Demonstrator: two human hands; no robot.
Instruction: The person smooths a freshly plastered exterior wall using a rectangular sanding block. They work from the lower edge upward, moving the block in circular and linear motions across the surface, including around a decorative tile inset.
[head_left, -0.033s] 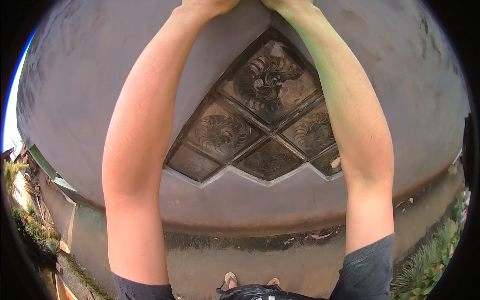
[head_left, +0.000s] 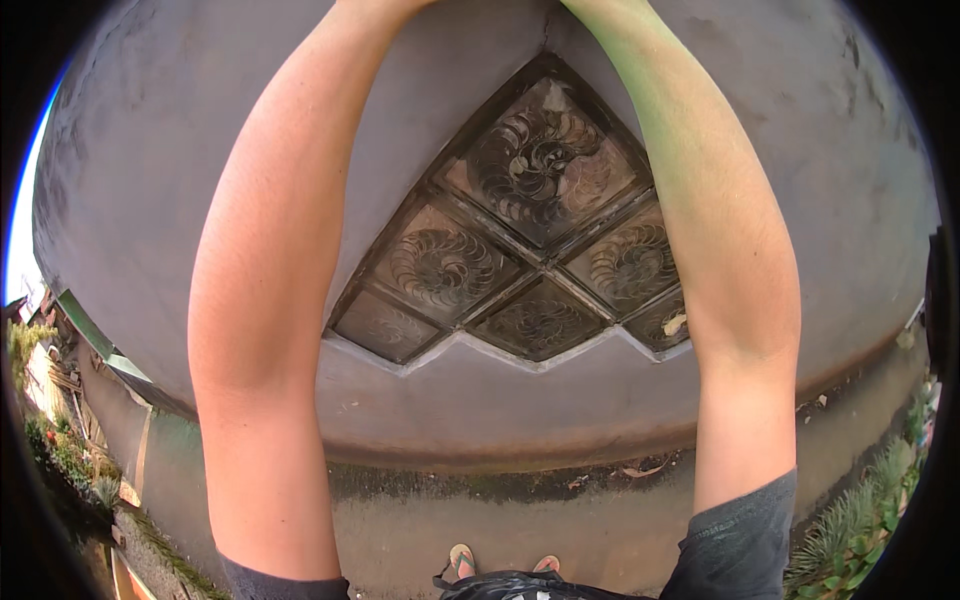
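Note:
Both my arms reach up and away over a grey plastered wall point(head_left: 150, 210). My left forearm point(head_left: 290, 170) and my right forearm point(head_left: 715, 190) run out at the top edge, so my hands and whatever they touch lie beyond the picture. Between the arms, a diamond-patterned panel of glass blocks point(head_left: 545, 155) is set into the wall, each block moulded with a swirl. Dark frames divide the blocks, and the panel's lower border zigzags. A small pale patch point(head_left: 675, 324) shows at its lower right, partly beside my right arm.
My feet in flip-flops point(head_left: 461, 558) stand on a concrete path point(head_left: 400, 530) below the wall. Spiky green plants point(head_left: 850, 540) grow at the lower right. More plants point(head_left: 70, 455) and a green ledge point(head_left: 95, 330) are at the left. Dry leaves point(head_left: 643, 470) lie along the wall's foot.
Both arms have spread slightly apart and moved farther up. The parts of my hands that showed at the top edge have passed out of the picture.

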